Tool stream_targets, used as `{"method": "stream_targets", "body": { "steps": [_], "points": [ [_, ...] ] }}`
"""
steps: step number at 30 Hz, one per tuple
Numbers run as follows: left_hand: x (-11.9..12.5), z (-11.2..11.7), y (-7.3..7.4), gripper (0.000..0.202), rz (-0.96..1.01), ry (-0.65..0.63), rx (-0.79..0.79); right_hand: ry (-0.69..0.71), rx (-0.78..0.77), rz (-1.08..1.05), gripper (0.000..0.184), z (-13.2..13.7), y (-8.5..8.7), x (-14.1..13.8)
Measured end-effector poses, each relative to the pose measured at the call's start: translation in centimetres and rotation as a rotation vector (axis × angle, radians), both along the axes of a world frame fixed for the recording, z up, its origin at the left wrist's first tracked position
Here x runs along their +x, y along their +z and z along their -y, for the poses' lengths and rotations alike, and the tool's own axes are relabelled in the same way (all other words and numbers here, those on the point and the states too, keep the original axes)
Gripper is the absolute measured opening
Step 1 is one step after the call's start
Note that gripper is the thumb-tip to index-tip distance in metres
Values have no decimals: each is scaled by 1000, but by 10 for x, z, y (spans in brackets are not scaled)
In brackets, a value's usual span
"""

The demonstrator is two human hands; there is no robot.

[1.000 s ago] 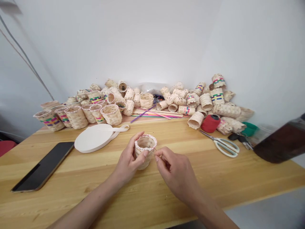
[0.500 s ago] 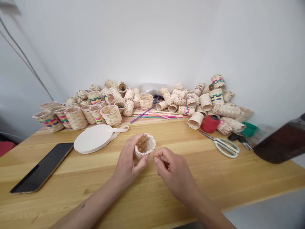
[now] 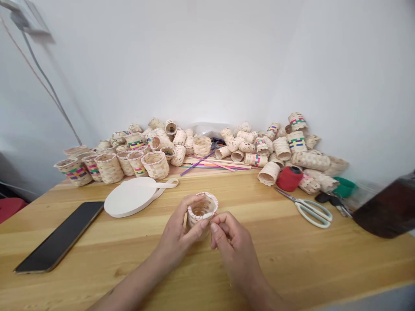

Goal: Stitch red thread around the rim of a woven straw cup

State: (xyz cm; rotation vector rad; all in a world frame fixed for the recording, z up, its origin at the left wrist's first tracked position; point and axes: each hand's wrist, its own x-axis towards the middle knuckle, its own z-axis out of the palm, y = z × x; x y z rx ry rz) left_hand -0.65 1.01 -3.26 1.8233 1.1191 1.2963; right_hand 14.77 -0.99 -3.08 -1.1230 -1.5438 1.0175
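Small woven basket (image 3: 201, 211) — gripped in the left hand (image 3: 178, 231), fingers (image 3: 194, 201) wrapped round the wall just under the rim, thumb across the near side. Right hand (image 3: 235, 246) close against it, thumb and fingertips (image 3: 214, 229) pinched together at the basket's lower right side; anything thin in that pinch too small to tell. Hands together, not apart, both held above the wooden tabletop (image 3: 292, 255).

Change since the previous view: basket turned from mouth facing the camera to a more upright stance, right hand drawn in from a slight gap to near contact with the wall. Long axis now close to vertical — mouth up and tipped toward the wearer, pink-stitched rim (image 3: 207, 196) higher on the right.

Just beyond the left hand, a coil of pale strip (image 3: 129, 196); further left, a black phone (image 3: 58, 237) lying flat. Well to the right of the right hand, white-handled scissors (image 3: 313, 214) and a red thread spool (image 3: 289, 178). Ahead of both hands, a heaped row of woven baskets (image 3: 155, 165) and coloured strips (image 3: 207, 166).
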Motion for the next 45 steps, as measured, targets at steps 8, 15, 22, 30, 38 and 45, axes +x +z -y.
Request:
{"method": "stream_targets", "body": {
  "steps": [8, 15, 22, 30, 38, 45],
  "points": [
    [-4, -5, 7, 21, -131, -67, -46, -37, -36, 43, 15, -2, 2, 8],
    [-4, -5, 12, 23, -137, -40, 45, -18, 11, 129, 13, -3, 11, 9],
    [-8, -9, 19, 10, 27, -127, -141, 20, 233, 399, 13, -6, 32, 38],
    [-8, -8, 20, 10, 37, -208, -128, 76, 364, 492, 9, -18, 37, 32],
    [-9, -9, 19, 10, 48, -271, -128, 268, 401, 487, 16, -36, 43, 35],
    [-9, -9, 18, 24, -57, -243, -83, 202, 513, 454, 13, -46, 48, 49]
  ]
}}
